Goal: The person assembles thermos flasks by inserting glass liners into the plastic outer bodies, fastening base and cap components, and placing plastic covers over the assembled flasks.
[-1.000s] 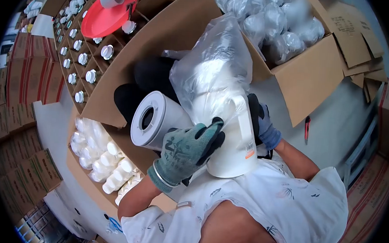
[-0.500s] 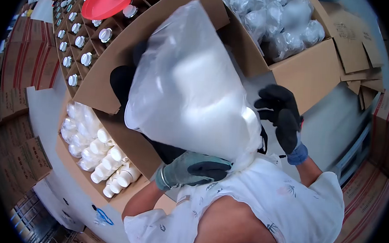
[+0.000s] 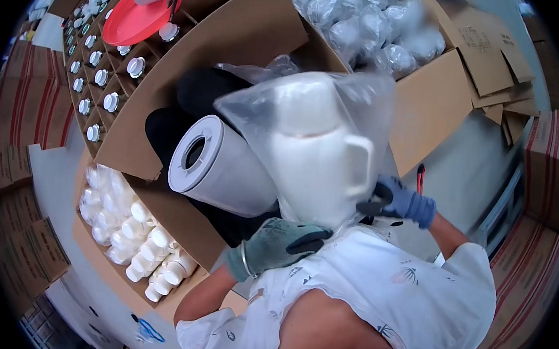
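Observation:
A white jug (image 3: 312, 160) with a side handle lies inside a clear plastic bag (image 3: 249, 99), over my lap. My left hand (image 3: 278, 246), in a grey-green glove with dark fingers, is curled against the bagged jug's lower end, close to my shirt; part of its grip is hidden. My right hand (image 3: 396, 202), in a blue glove with dark fingertips, is closed at the bag's edge just below the jug's handle. To the jug's left, a pale hollow cylinder (image 3: 235, 172) with a ringed round opening rests on my legs.
A divided carton (image 3: 125, 136) of white-capped bottles stands at upper left, a red tray (image 3: 138, 19) and cup on top. White bottles (image 3: 153, 250) fill a lower-left box. Bagged items (image 3: 371, 30) fill the upper-right carton. Flattened cardboard (image 3: 492, 53) and stacked cartons (image 3: 542, 171) line the right.
My right hand has come down from open in the air onto the bag. The bag has shifted, showing the jug clearly and uncovering the pale cylinder. My left hand stays nearly in place.

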`<state>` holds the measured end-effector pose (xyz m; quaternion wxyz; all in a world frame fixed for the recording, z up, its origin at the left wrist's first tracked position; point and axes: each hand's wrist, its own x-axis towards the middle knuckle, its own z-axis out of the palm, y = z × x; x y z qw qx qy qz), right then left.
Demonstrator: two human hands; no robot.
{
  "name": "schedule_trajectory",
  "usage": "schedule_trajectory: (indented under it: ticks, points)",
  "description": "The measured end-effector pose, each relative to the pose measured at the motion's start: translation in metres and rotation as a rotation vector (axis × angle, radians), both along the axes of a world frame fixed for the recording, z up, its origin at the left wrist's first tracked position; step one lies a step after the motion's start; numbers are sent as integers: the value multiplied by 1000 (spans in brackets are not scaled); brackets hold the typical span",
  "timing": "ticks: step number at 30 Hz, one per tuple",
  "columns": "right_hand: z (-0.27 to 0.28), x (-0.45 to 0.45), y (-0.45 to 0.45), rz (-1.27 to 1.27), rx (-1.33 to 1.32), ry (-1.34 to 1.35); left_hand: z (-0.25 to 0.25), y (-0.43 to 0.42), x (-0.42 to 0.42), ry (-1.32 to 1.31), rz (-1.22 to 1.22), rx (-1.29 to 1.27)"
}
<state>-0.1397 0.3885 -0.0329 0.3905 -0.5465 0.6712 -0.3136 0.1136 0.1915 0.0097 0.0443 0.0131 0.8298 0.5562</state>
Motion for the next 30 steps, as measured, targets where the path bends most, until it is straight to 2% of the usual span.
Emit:
schedule_trajectory:
  ticks: [2,3,4,8,9,12,14,16,17,18,19,21,22,24,26,27,28,29,30]
  points:
    - [28,-4,-37,-326,-3,-448,-14,3,2,-145,-3,199]
    - [19,-12,-43,-526,-33,-511,-23,3,4,-187,-7,298]
    - [48,-18,-62,-485,166,-411,-27,2,6,-236,-13,394]
    - [53,0,-102,-373,-8,1,-26,-5,-5,-200,-166,246]
    - [52,-10,-105,-373,17,-145,-27,-5,-3,-296,-129,338]
    - [50,-36,-96,-269,403,-440,-29,-22,8,-622,-84,594]
    - [58,-32,-82,-393,275,-537,-29,-34,5,-871,-121,764]
    - [63,-48,-73,-532,229,-635,-24,-29,3,-757,4,903]
    - [46,-74,-64,-602,183,-713,-20,-24,3,-699,67,975]
    - [26,-111,-60,-619,114,-622,-19,-21,3,-644,131,1049]
    - [14,-131,-56,-576,-173,-326,-21,-24,3,-671,137,1123]
    - [55,-144,-88,-953,-137,-581,-20,-22,8,-586,120,1033]
    - [32,-184,-94,-892,-243,-316,-18,-25,8,-547,110,984]
    - [-22,-237,-104,-946,-270,-32,-6,-31,5,-567,140,941]
    - [-69,-251,-121,-931,-261,252,1,-37,7,-637,176,917]
    - [-85,-244,-128,-923,-177,278,6,-40,11,-609,169,891]
    - [-111,-238,-134,-961,-216,398,11,-44,17,-579,163,860]
    - [-131,-227,-141,-1027,-155,89,21,-51,22,-542,167,826]
    - [-163,-230,-144,-1020,-101,129,30,-58,27,-506,171,790]
